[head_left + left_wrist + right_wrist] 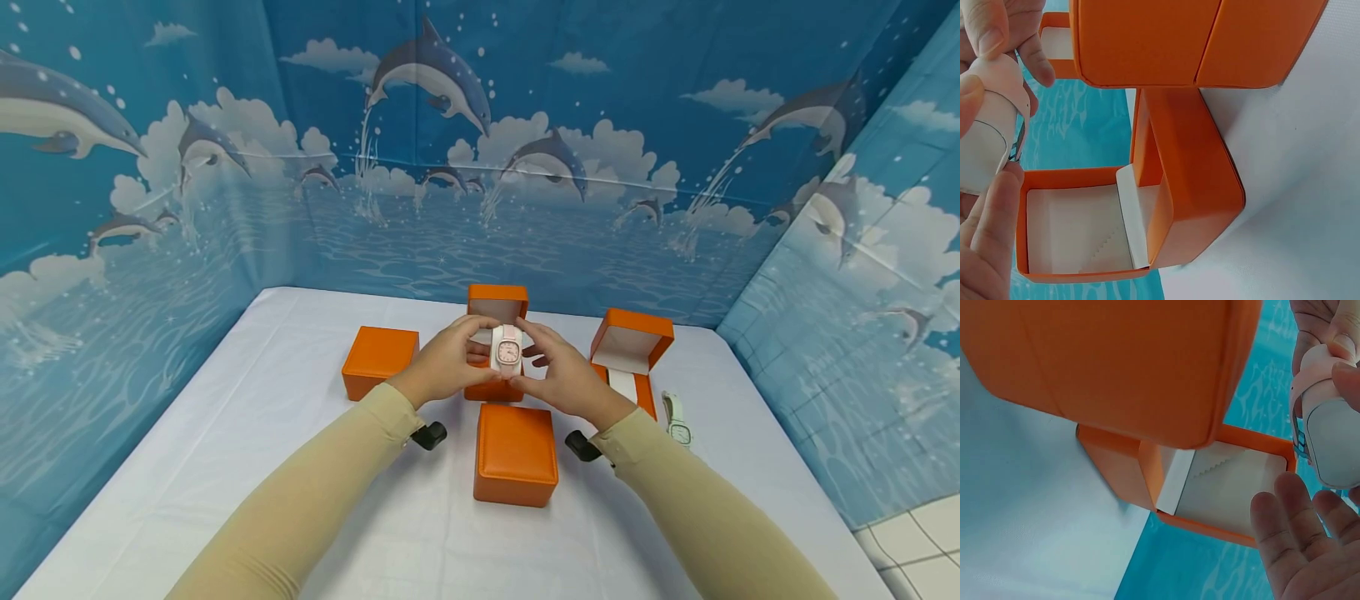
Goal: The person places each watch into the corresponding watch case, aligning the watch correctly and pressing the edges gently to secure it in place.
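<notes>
A pink-strapped watch (509,352) with a square dial is wrapped round a pale cushion (985,134). It is held up in front of an open orange watch box (498,300), whose raised lid shows a pale lining. My left hand (450,357) grips the watch and cushion from the left, its thumb at the lower end and a forefinger near the top. From the other side my right hand (564,372) holds them with its thumb and forefinger, its other fingers spread apart in the right wrist view. The strap's buckle side shows in the right wrist view.
A closed orange box (516,454) stands nearest me, another closed box (381,358) at left. At right is an open box (632,337) with a white cushion (622,385), beside a pale green watch (677,421). A dolphin-print curtain (450,233) hangs behind the white-covered table (225,467).
</notes>
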